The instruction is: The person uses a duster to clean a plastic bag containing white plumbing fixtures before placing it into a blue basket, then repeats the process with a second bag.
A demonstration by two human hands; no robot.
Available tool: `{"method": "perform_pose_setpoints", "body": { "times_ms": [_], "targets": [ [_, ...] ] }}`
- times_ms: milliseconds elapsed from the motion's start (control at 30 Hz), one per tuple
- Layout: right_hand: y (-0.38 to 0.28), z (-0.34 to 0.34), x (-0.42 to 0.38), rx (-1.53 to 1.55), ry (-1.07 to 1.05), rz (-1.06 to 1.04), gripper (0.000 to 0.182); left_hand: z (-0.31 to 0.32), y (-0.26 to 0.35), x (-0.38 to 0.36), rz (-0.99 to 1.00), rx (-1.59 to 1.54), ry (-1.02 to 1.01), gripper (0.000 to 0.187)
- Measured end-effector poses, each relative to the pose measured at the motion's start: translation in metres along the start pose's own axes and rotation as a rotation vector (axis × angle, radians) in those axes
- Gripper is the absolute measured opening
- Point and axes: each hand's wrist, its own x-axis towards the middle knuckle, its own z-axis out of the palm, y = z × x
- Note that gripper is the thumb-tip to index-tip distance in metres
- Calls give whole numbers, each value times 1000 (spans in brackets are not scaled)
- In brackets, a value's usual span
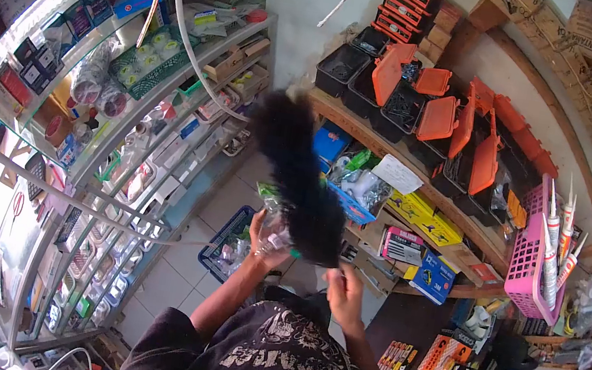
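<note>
My right hand (345, 293) is closed around the handle end of a black fluffy duster (301, 174). The duster slants up and to the left in front of me, its far end slightly blurred. Below and left of it, my left hand (262, 247) grips a clear plastic packet (275, 237) that shows some green. What the packet contains is hard to make out, and the duster hides part of it. A blue basket (207, 257) with plastic-wrapped items stands on the tiled floor, just left of my left forearm.
At the left, glass display shelves (167, 127) hold many small goods. A wooden shelf on the right carries black bins with orange lids (438, 117) and a pink basket (527, 250) of sealant tubes (551, 261). White cable (188, 39) hangs across the left side.
</note>
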Motion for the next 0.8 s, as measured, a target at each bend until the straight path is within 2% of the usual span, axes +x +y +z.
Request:
{"method": "perform_pose_setpoints", "body": {
  "times_ms": [33, 100, 133, 167, 233, 267, 300, 367, 400, 433, 467, 500, 533, 600, 700, 800],
  "targets": [
    [4, -14, -2, -34, -6, 55, 22, -48, 13, 10, -124, -212, -215, 62],
    [21, -41, -4, -67, -17, 58, 28, -28, 22, 15, 18, 26, 80, 60],
    [30, -60, -4, -136, -72, 42, 30, -1, 24, 13, 11, -1, 220, 51],
    [30, -74, -4, -137, -74, 43, 30, -15, 29, 14, 13, -3, 222, 51],
    [22, -94, -10, -270, -149, 39, 28, -54, 45, 14, -184, 86, 56, 52],
    [12, -97, -9, -291, -155, 76, 27, -51, 46, 12, -258, 70, -32, 44],
    [13, -99, -5, -290, -149, 80, 27, -127, 42, 26, -157, 470, 88, 33],
    [9, -101, 4, -408, -238, -5, 22, -122, 32, 22, -147, 761, -17, 34],
    [7, -98, 8, -421, -218, -48, 22, -127, 25, 24, -461, 55, -205, 28],
    [1, -93, 13, -419, -214, -46, 22, -193, 1, 42, -397, 450, 109, 30],
    [-3, -90, 17, -422, -222, -58, 21, -87, 2, 22, -400, 454, 108, 30],
    [-4, -88, 19, -424, -230, -71, 21, 29, 1, -5, -251, 560, 481, 28],
    [-3, -91, 18, -421, -227, -72, 21, -2, 9, 1, -251, 564, 480, 28],
    [4, -105, 16, -409, -249, 7, 21, -89, 31, 17, -479, 22, -273, 31],
    [2, -124, 12, -409, -297, 56, 20, -94, 33, 8, -433, 134, -270, 32],
    [7, -110, 17, -389, -272, 28, 19, -97, 31, 2, -393, 302, -267, 32]
  ]
}}
